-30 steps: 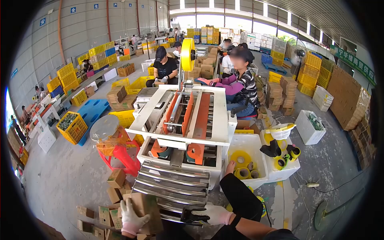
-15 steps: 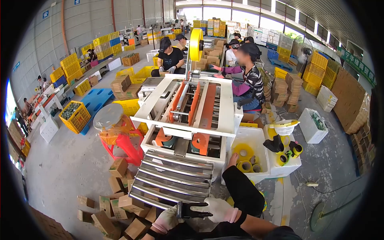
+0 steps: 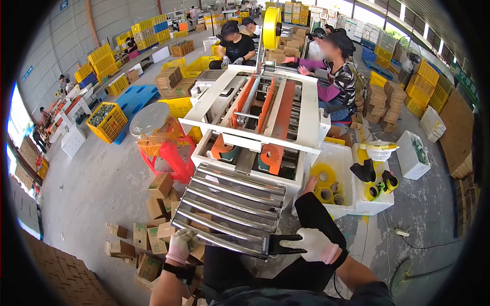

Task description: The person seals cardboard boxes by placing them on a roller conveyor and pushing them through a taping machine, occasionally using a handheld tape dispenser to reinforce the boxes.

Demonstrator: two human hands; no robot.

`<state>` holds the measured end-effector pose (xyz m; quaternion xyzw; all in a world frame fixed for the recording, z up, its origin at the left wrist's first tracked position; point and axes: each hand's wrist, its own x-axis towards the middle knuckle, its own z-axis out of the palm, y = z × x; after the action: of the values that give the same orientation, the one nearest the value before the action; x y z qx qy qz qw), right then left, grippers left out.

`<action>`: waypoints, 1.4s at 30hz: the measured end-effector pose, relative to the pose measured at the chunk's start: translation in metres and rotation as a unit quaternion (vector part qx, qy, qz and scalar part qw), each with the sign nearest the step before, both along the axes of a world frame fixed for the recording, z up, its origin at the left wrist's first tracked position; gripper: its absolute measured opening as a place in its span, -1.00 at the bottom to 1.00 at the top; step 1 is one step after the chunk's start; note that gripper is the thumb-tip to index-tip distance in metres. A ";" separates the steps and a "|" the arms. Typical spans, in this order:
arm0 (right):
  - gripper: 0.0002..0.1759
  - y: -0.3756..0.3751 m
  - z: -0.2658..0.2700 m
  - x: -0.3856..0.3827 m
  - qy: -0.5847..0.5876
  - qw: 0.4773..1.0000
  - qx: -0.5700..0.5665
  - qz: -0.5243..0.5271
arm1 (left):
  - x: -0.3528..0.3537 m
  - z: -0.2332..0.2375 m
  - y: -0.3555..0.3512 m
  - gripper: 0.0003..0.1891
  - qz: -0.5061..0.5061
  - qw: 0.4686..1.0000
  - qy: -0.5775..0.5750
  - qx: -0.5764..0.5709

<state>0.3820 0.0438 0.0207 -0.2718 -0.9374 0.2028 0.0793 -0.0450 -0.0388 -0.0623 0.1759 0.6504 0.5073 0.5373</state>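
Note:
In front of me a roller conveyor (image 3: 229, 206) with shiny metal rollers juts from a white carton-sealing machine (image 3: 224, 136). My left hand (image 3: 180, 246), in a pale glove, is at the conveyor's front left corner, with its fingers curled over the end of the nearest roller. My right hand (image 3: 317, 245), also gloved, grips a flat black object (image 3: 283, 244) whose kind I cannot make out. That object lies against the conveyor's front right corner. A large yellow tape roll (image 3: 271, 28) stands upright above the machine.
Small cardboard boxes (image 3: 148, 237) lie heaped on the floor at left. A red stool (image 3: 168, 160) stands beside the machine. At right, a white foam box (image 3: 344, 186) holds yellow tape rolls. Two co-workers (image 3: 237, 48) (image 3: 334, 76) sit beyond the machine.
My hands have moved apart: the left to the conveyor's left corner, the right rightward with the black object. The left hand has let go of that object. The view has shifted.

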 end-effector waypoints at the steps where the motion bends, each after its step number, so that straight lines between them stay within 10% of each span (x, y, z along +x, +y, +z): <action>1: -0.17 0.004 -0.003 0.012 -0.004 1.000 0.005 -0.010 | -0.008 0.012 0.002 -0.83 -0.020 1.000 -0.009 -0.020; 10: -0.19 0.043 0.015 0.012 0.028 0.996 0.040 -0.070 | -0.017 0.085 0.094 -0.87 -0.118 0.988 0.060 0.076; 32: -0.22 0.158 0.023 -0.016 0.038 0.982 0.082 -0.164 | -0.035 0.078 0.280 -0.84 -0.139 0.978 0.050 0.146; 42: -0.13 0.194 -0.079 -0.055 0.011 0.997 -0.004 -0.076 | -0.040 -0.108 0.284 -0.82 -0.250 0.966 0.019 0.067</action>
<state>0.3271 0.2382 -0.0584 -0.3401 -0.9123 0.2031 0.1038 -0.0853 0.2452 -0.1700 0.3785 0.5604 0.3961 0.6212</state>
